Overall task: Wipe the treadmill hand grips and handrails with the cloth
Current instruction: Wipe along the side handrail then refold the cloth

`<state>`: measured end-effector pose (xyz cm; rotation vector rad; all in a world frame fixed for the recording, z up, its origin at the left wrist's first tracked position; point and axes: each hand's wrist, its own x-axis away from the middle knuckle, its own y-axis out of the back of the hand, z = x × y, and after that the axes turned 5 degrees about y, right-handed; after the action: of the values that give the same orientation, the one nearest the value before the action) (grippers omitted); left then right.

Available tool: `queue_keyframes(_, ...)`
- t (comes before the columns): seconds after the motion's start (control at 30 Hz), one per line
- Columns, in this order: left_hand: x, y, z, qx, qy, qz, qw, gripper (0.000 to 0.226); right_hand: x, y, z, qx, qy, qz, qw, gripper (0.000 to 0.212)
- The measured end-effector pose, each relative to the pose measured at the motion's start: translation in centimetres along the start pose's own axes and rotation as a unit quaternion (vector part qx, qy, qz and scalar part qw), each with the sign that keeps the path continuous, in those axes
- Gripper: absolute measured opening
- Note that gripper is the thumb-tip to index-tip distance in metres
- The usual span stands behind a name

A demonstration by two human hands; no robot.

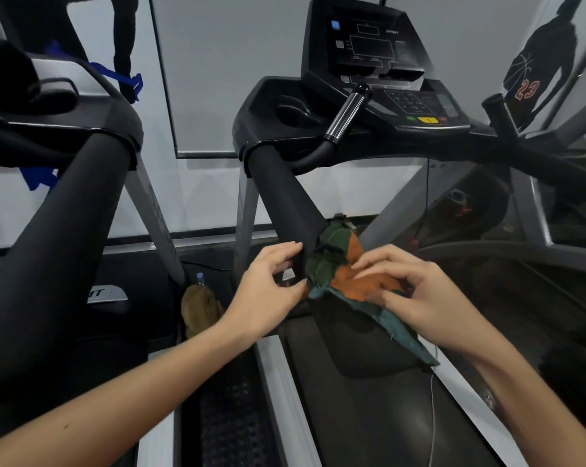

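Head view: right hand [419,298] pinches the patchwork cloth [332,264] draped over the handrail [284,203] end; left hand [268,291] curls round the handrail just beside it.

Patchwork cloth [338,274] (green, orange, teal) is crumpled and draped over the lower end of the black padded handrail [284,197], teal tail left hanging; chrome hand grip [347,112] is angled upward beyond

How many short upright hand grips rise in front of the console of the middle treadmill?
2. The black-and-chrome cylindrical hand grip stands left of the dark keypad; the dark cylindrical hand grip stands right of it. Others may be hidden outside the frame.
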<state>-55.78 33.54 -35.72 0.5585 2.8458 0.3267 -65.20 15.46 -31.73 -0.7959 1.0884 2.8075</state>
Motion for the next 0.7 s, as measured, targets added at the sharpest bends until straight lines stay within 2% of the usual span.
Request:
queue_keyframes(0.13, 2.3, -0.8, -0.1, 0.021, -0.014, 0.019, 0.999, 0.058, -0.7, -0.4, -0.1, -0.046, -0.027, 0.03, 0.998, 0.025)
queue_keyframes(0.23, 2.5, -0.9, -0.2, 0.045, 0.025, 0.012, 0.999, 0.069, -2.7, -1.5, -1.4, -0.142, -0.107, -0.001, 0.984, 0.031)
queue_keyframes(0.37, 2.4, -0.9, -0.9, 0.039, 0.038, 0.009, 0.998, 0.071, -3.3, -2.9, -2.1, -0.303, -0.227, -0.113, 0.918, 0.024)
queue_keyframes(0.5, 2.1, -0.6, -1.2, 0.049, 0.06, 0.008, 0.997, 0.072, 0.5, -3.7, -2.1, -0.359, -0.285, -0.137, 0.878, 0.017)
queue_keyframes(0.6, 2.1, -0.7, -1.2, 0.051, 0.062, 0.003, 0.997, 0.071, 3.9, -3.8, -2.2, -0.413, -0.279, -0.16, 0.852, 0.027)
queue_keyframes(0.7, 2.2, -0.7, -1.3, 0.047, 0.06, 0.002, 0.997, 0.071, 5.4, -2.7, -2.0, -0.415, -0.204, -0.139, 0.875, 0.058)
